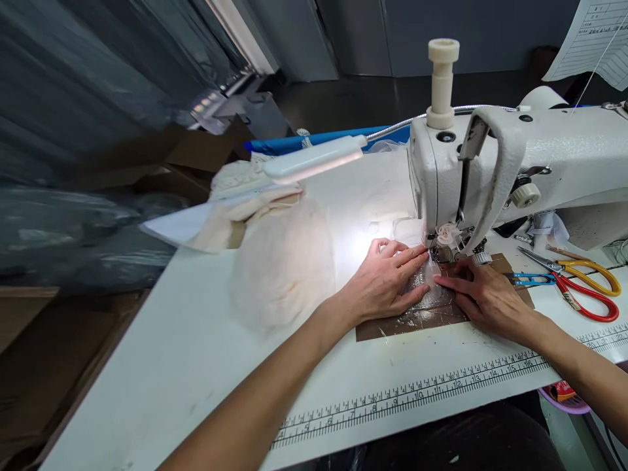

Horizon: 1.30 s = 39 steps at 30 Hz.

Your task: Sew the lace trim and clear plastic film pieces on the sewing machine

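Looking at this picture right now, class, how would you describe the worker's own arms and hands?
The left hand and right hand are ungloved. The left forearm and right forearm show no sleeve, watch or bracelet.

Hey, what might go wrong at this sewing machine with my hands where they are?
Your left hand has its fingertips right by the needle end of the sewing machine, so a finger might get caught or pricked if it runs.

The blue snips sit against or close beside your right hand; they might jab it or get knocked.

The scissors point toward the machine, so reaching that way could risk a scratch.
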### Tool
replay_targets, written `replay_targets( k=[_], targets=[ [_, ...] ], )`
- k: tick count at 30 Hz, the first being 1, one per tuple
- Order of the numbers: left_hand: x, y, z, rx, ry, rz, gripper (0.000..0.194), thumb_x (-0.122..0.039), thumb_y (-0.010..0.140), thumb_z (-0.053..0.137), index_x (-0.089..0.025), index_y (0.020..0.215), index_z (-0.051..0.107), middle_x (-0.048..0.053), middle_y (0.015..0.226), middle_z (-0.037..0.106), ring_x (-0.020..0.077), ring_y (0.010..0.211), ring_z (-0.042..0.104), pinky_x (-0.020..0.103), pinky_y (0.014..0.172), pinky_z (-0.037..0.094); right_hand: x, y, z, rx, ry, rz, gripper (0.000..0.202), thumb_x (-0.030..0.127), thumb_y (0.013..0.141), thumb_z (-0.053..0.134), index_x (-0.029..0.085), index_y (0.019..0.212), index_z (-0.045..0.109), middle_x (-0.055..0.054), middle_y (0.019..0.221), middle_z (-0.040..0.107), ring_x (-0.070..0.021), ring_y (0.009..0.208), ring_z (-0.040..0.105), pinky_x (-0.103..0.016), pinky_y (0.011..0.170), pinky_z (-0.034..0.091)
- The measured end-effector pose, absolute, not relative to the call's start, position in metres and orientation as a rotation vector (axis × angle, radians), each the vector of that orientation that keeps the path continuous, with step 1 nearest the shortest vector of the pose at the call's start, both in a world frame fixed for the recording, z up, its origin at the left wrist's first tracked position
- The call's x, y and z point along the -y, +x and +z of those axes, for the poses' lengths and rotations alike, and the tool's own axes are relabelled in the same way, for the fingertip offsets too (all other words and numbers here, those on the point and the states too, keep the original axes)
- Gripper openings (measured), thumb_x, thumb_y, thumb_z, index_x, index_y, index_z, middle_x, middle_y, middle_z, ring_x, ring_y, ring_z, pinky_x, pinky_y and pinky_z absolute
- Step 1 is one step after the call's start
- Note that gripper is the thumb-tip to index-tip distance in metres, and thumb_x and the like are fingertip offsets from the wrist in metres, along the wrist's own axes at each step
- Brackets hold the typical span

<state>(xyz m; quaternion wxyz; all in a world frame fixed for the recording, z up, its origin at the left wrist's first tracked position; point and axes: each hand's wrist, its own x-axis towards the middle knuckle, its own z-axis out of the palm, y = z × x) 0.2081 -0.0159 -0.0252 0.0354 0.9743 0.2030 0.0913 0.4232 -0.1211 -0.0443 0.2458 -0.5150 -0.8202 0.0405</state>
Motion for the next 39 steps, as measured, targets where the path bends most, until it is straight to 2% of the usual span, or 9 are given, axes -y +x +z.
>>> replay_targets(
  k=[11,20,25,29,33,39],
  targets=[
    [0.014,0.208,-0.025,-0.563,3.048,0.305,0.054,-0.048,0.096,0.034,-0.014,0.131,0.057,0.014,0.131,0.062,0.0321,0.104,0.054,0.054,0.089,0.040,0.124,0.423,-0.049,2.224,-1.484,0.145,0.040,0.020,0.092,0.045,0.029,0.124,0.066,-0.011,0.105,0.057,-0.0233,0.094,0.059,-0.039,0.079,0.056],
    [0.015,0.208,-0.023,-0.543,3.081,0.291,0.053,-0.048,0.095,0.035,-0.014,0.129,0.058,0.013,0.136,0.058,0.0311,0.102,0.055,0.053,0.091,0.041,0.125,0.422,-0.049,2.199,-1.451,0.116,0.039,0.021,0.093,0.043,0.025,0.122,0.068,-0.012,0.105,0.058,-0.0224,0.095,0.058,-0.039,0.084,0.054],
    [0.016,0.207,-0.026,-0.550,3.133,0.316,0.052,-0.046,0.096,0.036,-0.011,0.129,0.056,0.016,0.136,0.056,0.0311,0.106,0.054,0.051,0.092,0.041,0.125,0.422,-0.050,2.200,-1.437,0.080,0.038,0.021,0.092,0.045,0.025,0.122,0.068,-0.012,0.105,0.057,-0.0228,0.094,0.059,-0.039,0.080,0.055],
    [0.018,0.205,-0.026,-0.522,3.187,0.494,0.043,-0.041,0.096,0.040,-0.012,0.122,0.059,0.018,0.129,0.060,0.0285,0.106,0.056,0.046,0.088,0.043,0.125,0.422,-0.050,2.201,-1.464,0.078,0.037,0.020,0.092,0.047,0.025,0.121,0.068,-0.012,0.104,0.057,-0.0225,0.095,0.058,-0.039,0.081,0.055],
    [0.024,0.204,-0.026,-0.241,3.160,0.728,0.026,-0.030,0.096,0.044,-0.016,0.100,0.066,0.009,0.102,0.070,0.0191,0.083,0.060,0.038,0.079,0.045,0.125,0.422,-0.046,2.213,-1.487,0.126,0.039,0.018,0.091,0.047,0.024,0.123,0.068,-0.011,0.104,0.057,-0.0209,0.093,0.058,-0.039,0.084,0.055],
    [0.033,0.209,-0.027,-0.059,3.151,0.639,0.028,-0.033,0.093,0.046,-0.017,0.092,0.068,0.009,0.093,0.070,0.0185,0.075,0.058,0.036,0.071,0.045,0.125,0.421,-0.042,2.207,-1.523,0.173,0.039,0.017,0.091,0.046,0.023,0.122,0.068,-0.011,0.105,0.057,-0.0201,0.092,0.058,-0.039,0.084,0.055]
  ],
)
